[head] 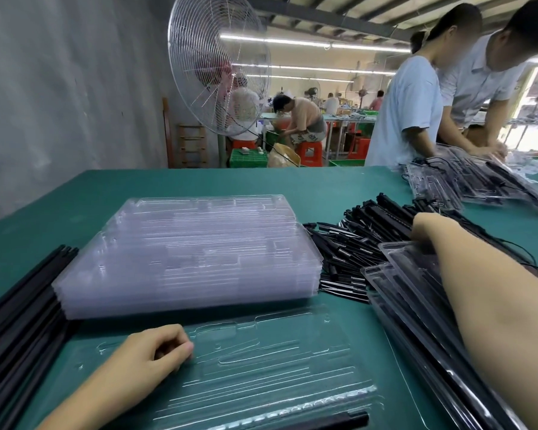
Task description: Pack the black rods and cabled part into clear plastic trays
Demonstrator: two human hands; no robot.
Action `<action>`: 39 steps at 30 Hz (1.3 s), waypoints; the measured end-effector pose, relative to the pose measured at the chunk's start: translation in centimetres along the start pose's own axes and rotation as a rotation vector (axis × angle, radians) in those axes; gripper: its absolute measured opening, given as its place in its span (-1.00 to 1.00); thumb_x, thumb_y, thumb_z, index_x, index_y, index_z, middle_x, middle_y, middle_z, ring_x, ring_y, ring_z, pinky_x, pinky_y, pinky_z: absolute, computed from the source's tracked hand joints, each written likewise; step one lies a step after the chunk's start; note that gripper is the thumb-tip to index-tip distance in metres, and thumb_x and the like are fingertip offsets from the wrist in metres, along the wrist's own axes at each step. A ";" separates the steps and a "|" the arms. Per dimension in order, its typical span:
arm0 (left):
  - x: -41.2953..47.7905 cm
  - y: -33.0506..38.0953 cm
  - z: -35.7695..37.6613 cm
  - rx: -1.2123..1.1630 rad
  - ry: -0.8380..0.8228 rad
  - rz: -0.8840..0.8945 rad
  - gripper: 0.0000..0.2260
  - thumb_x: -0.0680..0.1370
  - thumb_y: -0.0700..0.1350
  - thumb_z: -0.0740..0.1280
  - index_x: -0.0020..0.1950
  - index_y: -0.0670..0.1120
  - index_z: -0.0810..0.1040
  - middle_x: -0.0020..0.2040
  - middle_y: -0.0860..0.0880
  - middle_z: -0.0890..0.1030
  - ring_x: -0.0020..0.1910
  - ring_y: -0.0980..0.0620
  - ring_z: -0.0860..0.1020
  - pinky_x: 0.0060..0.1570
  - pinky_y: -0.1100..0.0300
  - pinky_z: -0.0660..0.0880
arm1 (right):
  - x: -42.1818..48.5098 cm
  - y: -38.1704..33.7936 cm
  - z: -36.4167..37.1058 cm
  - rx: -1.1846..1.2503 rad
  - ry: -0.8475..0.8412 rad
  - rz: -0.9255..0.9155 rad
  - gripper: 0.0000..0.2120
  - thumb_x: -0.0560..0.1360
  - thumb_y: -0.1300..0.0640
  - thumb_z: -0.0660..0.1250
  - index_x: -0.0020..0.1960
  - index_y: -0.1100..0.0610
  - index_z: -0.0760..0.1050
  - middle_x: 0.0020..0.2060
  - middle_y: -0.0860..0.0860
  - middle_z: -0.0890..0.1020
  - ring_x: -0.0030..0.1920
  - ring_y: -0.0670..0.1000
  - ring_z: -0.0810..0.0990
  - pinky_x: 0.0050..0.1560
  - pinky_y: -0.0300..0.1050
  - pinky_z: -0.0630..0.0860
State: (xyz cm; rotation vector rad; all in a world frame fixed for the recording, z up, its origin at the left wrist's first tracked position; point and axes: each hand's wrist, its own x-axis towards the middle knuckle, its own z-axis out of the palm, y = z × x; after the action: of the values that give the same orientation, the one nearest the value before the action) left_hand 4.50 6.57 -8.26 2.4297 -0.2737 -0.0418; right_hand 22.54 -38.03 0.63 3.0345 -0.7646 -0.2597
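A green-covered bench (199,187) is used as the packing surface. A tall stack of empty clear plastic trays (193,256) is kept at its middle, presumably so that each new one can be drawn toward the worker. A single clear tray (277,361) is laid flat at the near edge, its moulded channels facing up for filling. Filled trays (395,293) are overlapped at the right, under the forearm. A pile of short black rods and cabled parts (354,240) is heaped beyond them, between the stack and the reaching arm. Long black rods (19,305) are bundled at the left edge, beside the stack. The right hand (429,228) is stretched into the pile; its fingers are hidden behind the hand itself, so a grip cannot be confirmed. The left hand (156,352) is rested on the single tray, fingers curled in with nothing seen held, probably to steady it. One black rod (339,420) is already seated along the tray's near edge.
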 end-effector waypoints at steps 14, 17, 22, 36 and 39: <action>-0.1 0.0 0.1 0.021 0.030 0.010 -0.82 0.53 -0.07 0.35 -0.22 0.19 0.53 -0.30 0.07 0.62 -0.41 0.23 0.45 -0.29 0.33 0.37 | 1.7 2.2 -3.6 0.910 0.398 -0.031 -0.76 0.54 0.23 0.18 0.14 0.36 0.34 -0.06 0.31 0.41 -0.09 0.14 0.38 -0.12 -0.05 0.27; -0.3 -0.1 0.1 0.054 0.053 0.018 -0.79 0.54 -0.06 0.34 -0.30 0.07 0.52 -0.30 0.11 0.61 -0.39 0.22 0.45 -0.26 0.30 0.40 | 1.1 2.8 -3.7 1.081 0.594 -0.019 -0.77 0.56 0.19 0.16 0.17 0.28 0.27 -0.04 0.23 0.44 -0.03 0.15 0.41 -0.09 -0.04 0.28; -1.3 3.2 0.4 0.064 -0.030 0.112 -0.89 0.56 0.00 0.30 -0.17 0.11 0.50 -0.14 0.28 0.56 -0.27 0.22 0.49 -0.22 0.36 0.43 | -0.1 1.9 -3.9 1.129 0.599 -0.121 -0.84 0.56 0.14 0.16 0.02 0.14 0.17 -0.12 0.13 0.39 -0.08 0.08 0.36 -0.10 -0.05 0.27; -2.9 21.8 12.3 -0.488 -0.290 0.041 -0.65 0.48 0.25 0.31 0.18 0.34 0.24 0.08 0.31 0.40 -0.04 0.26 0.48 -0.09 0.51 0.34 | -2.4 1.9 -4.8 1.094 0.639 -0.074 -0.80 0.53 0.09 0.22 0.04 0.16 0.25 0.23 0.28 0.35 0.25 0.27 0.32 0.25 0.12 0.26; -2.6 22.7 13.6 -0.478 -0.291 0.099 -0.30 0.49 0.13 0.33 0.53 0.10 0.04 0.42 0.13 0.27 0.35 0.01 0.37 0.37 0.16 0.27 | -2.7 1.8 -5.2 1.007 0.714 -0.091 -0.74 0.54 0.11 0.21 0.15 0.22 0.31 0.25 0.27 0.32 0.26 0.27 0.31 0.25 0.16 0.27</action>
State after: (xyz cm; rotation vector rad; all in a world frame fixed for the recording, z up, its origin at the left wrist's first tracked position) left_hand -3.65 -18.44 -4.26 1.9281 -0.4574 -0.3756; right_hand 20.17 -38.58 6.22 3.4906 -0.8285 1.5685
